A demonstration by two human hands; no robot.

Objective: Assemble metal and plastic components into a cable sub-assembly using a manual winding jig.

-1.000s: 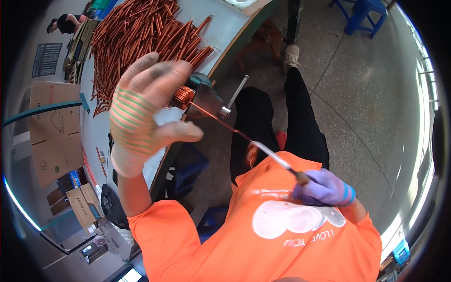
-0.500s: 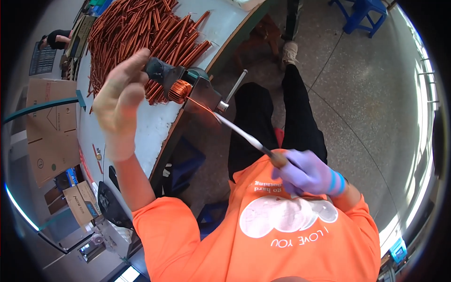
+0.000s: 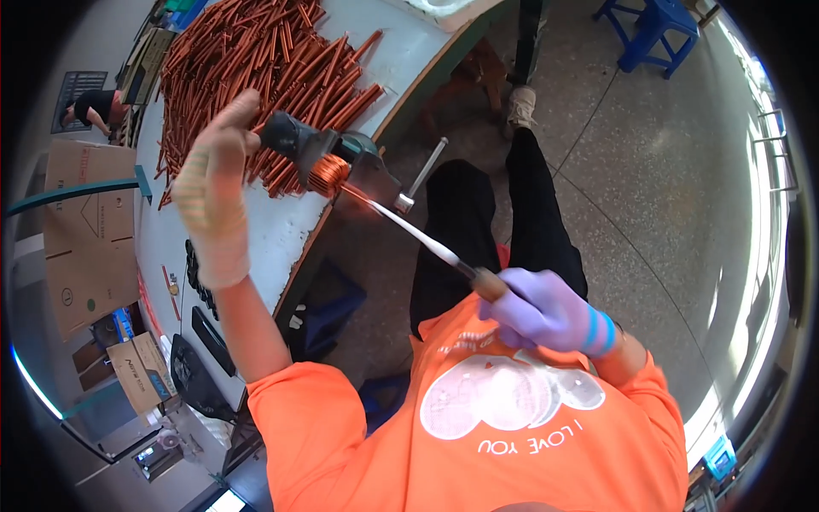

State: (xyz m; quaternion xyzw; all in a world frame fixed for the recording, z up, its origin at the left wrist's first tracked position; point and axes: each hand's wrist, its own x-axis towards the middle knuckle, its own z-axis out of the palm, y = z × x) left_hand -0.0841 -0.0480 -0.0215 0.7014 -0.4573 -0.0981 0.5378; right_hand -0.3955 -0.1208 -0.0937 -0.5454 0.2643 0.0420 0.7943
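My right hand (image 3: pixel 546 311), in a purple glove, is closed around the wooden handle of a hook tool (image 3: pixel 431 245) with a long pale shaft. Its thin far end meets a copper-coloured strand at a copper wire coil (image 3: pixel 328 175); whether a hook catches the wire is too blurred to tell. The ring-shaped coil sits at a dark vise (image 3: pixel 367 162) on the table edge. To the left of the coil, my left hand (image 3: pixel 213 192) is raised in a pale glove with bare fingertips. Its fingers are stretched out beside the vise's black rounded end, and nothing shows in them.
A large heap of copper-coloured rods (image 3: pixel 256 77) covers the far part of the table (image 3: pixel 277 247). Cardboard boxes (image 3: pixel 90 230) stand at the left. A metal vise bar (image 3: pixel 426 171) juts out over my legs. A blue stool (image 3: pixel 653 34) stands far right; another person (image 3: pixel 98 109) bends far left.
My right hand and the tool have shifted slightly left and up. My left hand remains raised by the coil, its fingers moved a little. The whole view has shifted slightly.
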